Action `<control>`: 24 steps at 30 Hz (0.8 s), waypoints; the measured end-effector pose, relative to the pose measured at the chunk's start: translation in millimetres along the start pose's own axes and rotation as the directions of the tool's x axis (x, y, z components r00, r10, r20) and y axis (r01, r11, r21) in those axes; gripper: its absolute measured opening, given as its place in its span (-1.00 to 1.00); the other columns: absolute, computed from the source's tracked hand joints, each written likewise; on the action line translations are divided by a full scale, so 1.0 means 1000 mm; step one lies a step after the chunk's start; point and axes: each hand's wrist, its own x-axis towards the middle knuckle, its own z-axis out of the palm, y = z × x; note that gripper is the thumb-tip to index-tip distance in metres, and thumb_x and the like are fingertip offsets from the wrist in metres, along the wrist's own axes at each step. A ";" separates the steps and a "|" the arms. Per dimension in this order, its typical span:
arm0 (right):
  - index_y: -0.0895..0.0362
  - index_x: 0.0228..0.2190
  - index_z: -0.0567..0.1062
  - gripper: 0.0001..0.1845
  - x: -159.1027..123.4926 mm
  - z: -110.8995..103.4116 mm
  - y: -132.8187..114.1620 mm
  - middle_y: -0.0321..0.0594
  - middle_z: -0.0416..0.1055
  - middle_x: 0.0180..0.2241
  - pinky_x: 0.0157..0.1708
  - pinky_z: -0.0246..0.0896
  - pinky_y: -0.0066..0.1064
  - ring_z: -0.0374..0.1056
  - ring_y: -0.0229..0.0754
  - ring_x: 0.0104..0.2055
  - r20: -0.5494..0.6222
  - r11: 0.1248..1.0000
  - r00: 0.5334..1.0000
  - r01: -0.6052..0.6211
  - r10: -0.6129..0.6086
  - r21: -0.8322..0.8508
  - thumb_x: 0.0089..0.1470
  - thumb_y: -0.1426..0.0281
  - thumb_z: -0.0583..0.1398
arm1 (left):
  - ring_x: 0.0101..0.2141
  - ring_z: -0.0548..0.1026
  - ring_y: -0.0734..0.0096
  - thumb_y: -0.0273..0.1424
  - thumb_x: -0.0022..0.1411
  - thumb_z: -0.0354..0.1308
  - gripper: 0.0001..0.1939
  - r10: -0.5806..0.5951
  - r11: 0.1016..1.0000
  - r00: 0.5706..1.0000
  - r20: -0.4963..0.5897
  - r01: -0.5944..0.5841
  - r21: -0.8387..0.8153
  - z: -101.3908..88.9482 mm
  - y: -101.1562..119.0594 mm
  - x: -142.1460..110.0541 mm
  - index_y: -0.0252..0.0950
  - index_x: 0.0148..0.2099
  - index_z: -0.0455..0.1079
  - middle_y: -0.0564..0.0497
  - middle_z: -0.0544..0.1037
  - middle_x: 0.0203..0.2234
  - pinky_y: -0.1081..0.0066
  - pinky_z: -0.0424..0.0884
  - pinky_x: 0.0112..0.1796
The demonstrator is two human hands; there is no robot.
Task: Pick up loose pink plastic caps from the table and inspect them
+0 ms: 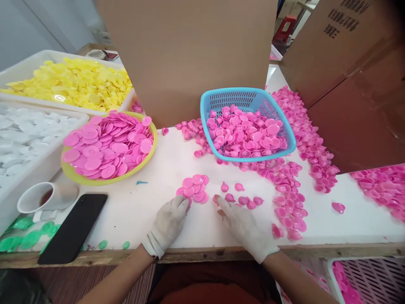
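My left hand [170, 221], in a white glove with its fingers curled together, holds the edge of a pink disc by a small pile of flat pink discs [193, 188]. My right hand [243, 226], also gloved but with bare fingertips, has its index finger and thumb apart. Its index fingertip touches a small pink cup-shaped piece [215, 198]. Several more pink cup-shaped pieces [243, 200] lie just beyond the right fingers. A yellow bowl [155, 141] heaped with pink discs stands to the left. Behind my right hand, a blue basket [202, 109] holds pink cup-shaped pieces.
Loose pink pieces [289, 202] spread along the right. Cardboard [193, 55] stands behind the worktop. A black phone [74, 228] and a white cup [34, 198] with dark liquid lie at left, beside bins of white pieces [28, 135] and yellow pieces [79, 82].
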 end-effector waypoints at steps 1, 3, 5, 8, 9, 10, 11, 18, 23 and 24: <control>0.05 0.16 0.21 -0.48 -0.005 0.009 0.000 -0.07 0.52 -0.32 -0.45 0.28 -0.36 0.45 -0.08 -0.40 0.022 0.999 1.000 -0.008 0.009 -0.032 0.17 0.47 0.00 | -0.42 0.43 0.35 -0.53 0.27 -0.10 -0.79 -0.019 0.998 1.000 -0.018 0.018 -0.061 -0.002 -0.001 -0.001 -0.29 -0.28 0.36 -0.06 0.47 -0.35 0.39 0.33 -0.41; 0.05 0.15 0.22 -0.47 -0.016 0.017 0.000 -0.08 0.52 -0.26 -0.43 0.29 -0.36 0.45 -0.08 -0.36 0.036 0.999 0.999 0.019 -0.021 0.038 0.15 0.50 0.00 | -0.35 0.44 0.34 -0.51 0.27 -0.09 -0.81 -0.100 0.964 0.994 -0.039 0.088 -0.249 -0.008 0.003 -0.002 -0.28 -0.26 0.35 -0.05 0.47 -0.32 0.39 0.34 -0.35; 0.07 0.10 0.27 -0.50 -0.025 0.015 0.001 -0.11 0.50 -0.21 -0.35 0.31 -0.35 0.44 -0.11 -0.29 -0.013 0.974 0.997 0.079 -0.077 0.214 0.12 0.52 -0.01 | -0.36 0.44 0.37 -0.43 0.29 -0.08 -0.83 -0.222 0.850 0.975 0.022 0.204 -0.486 -0.016 0.016 0.002 -0.27 -0.29 0.32 -0.02 0.47 -0.37 0.39 0.35 -0.32; 0.11 -0.01 0.32 -0.60 -0.028 0.001 0.002 -0.20 0.46 -0.35 -0.38 0.27 -0.40 0.38 -0.20 -0.39 -0.085 0.871 0.995 0.089 -0.055 0.483 0.13 0.49 -0.05 | -0.51 0.41 0.45 -0.35 0.29 -0.11 -0.79 -0.255 0.509 0.915 0.312 0.401 -0.762 -0.026 0.047 0.012 -0.26 -0.38 0.25 0.08 0.41 -0.57 0.44 0.35 -0.42; 0.11 -0.09 0.36 -0.67 -0.027 -0.005 0.001 -0.26 0.42 -0.45 -0.43 0.24 -0.43 0.34 -0.24 -0.46 -0.080 0.832 0.996 0.066 -0.027 0.551 0.14 0.47 -0.05 | -0.54 0.40 0.47 -0.35 0.28 -0.12 -0.79 -0.220 0.388 0.889 0.401 0.457 -0.800 -0.027 0.059 0.015 -0.26 -0.39 0.23 0.10 0.39 -0.60 0.46 0.35 -0.46; 0.10 -0.21 0.38 -0.75 -0.025 -0.010 0.001 -0.32 0.35 -0.53 -0.48 0.20 -0.45 0.29 -0.27 -0.52 -0.064 0.794 0.998 0.040 0.000 0.607 0.15 0.45 -0.04 | -0.56 0.39 0.48 -0.36 0.27 -0.12 -0.79 -0.182 0.286 0.868 0.462 0.496 -0.820 -0.027 0.069 0.019 -0.26 -0.39 0.22 0.11 0.38 -0.62 0.48 0.35 -0.48; 0.10 -0.32 0.38 -0.80 -0.024 -0.013 0.001 -0.37 0.28 -0.58 -0.52 0.16 -0.47 0.25 -0.30 -0.56 -0.041 0.758 0.999 0.010 0.022 0.652 0.14 0.44 -0.04 | -0.57 0.39 0.49 -0.36 0.26 -0.12 -0.81 -0.153 0.213 0.855 0.496 0.519 -0.828 -0.027 0.077 0.021 -0.26 -0.40 0.21 0.11 0.38 -0.62 0.49 0.35 -0.49; 0.09 -0.50 0.23 -0.84 -0.015 0.001 0.004 -0.42 0.23 -0.57 -0.64 0.08 -0.51 0.19 -0.38 -0.66 0.140 0.615 0.987 -0.157 0.075 0.773 0.12 0.40 0.00 | -0.58 0.28 0.53 -0.31 0.20 -0.01 -0.80 -0.188 0.386 0.870 0.456 0.493 -0.780 -0.015 0.083 0.022 -0.28 -0.44 0.26 0.12 0.33 -0.62 0.52 0.22 -0.55; 0.08 -0.45 0.26 -0.88 -0.011 0.021 0.006 -0.40 0.28 -0.55 -0.67 0.08 -0.50 0.21 -0.37 -0.69 0.175 0.588 0.979 -0.201 0.101 0.784 0.13 0.38 0.02 | -0.59 0.35 0.52 -0.31 0.20 -0.02 -0.83 -0.222 0.325 0.822 0.524 0.570 -0.755 -0.004 0.080 0.019 -0.26 -0.41 0.22 0.09 0.39 -0.55 0.50 0.30 -0.55; 0.08 -0.43 0.27 -0.90 -0.010 0.021 0.006 -0.40 0.29 -0.55 -0.68 0.07 -0.50 0.21 -0.36 -0.69 0.210 0.559 0.973 -0.226 0.094 0.798 0.12 0.37 0.02 | -0.62 0.36 0.52 -0.30 0.20 -0.03 -0.85 -0.202 0.248 0.779 0.593 0.627 -0.739 -0.002 0.081 0.019 -0.25 -0.37 0.20 0.10 0.39 -0.56 0.50 0.31 -0.58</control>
